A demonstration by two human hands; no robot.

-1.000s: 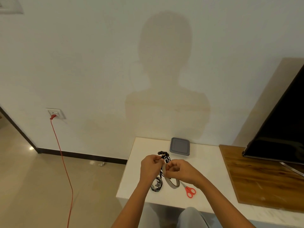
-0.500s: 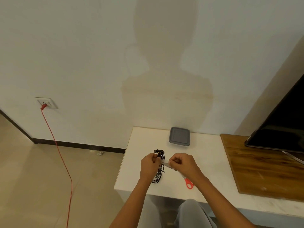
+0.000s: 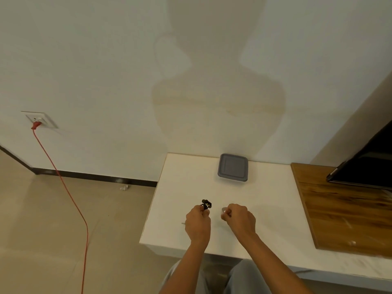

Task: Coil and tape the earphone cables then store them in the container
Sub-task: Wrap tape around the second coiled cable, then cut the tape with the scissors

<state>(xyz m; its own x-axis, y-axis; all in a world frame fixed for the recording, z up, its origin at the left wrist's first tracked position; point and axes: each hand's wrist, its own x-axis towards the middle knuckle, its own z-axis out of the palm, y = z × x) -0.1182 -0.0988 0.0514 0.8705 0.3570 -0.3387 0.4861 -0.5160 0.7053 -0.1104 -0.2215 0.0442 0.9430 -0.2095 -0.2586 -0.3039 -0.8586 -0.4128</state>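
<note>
"Lower centre of the frame, above the worktop (image 3: 182,187) — is that the earphone cable (image 3: 206,204)?"

"Yes, a black bunch pinched in the left hand (image 3: 198,221). Beside it the right hand (image 3: 238,219) pinches a grey strip, likely tape (image 3: 223,209). That cable looks light and floppy — I'd grip across the loops so they can't spring apart. Higher up sits the container (image 3: 233,167), lid on."

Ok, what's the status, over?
Left grip holds earphones. Right grip pinches tape. Container shut, needs opening. Over.
</note>
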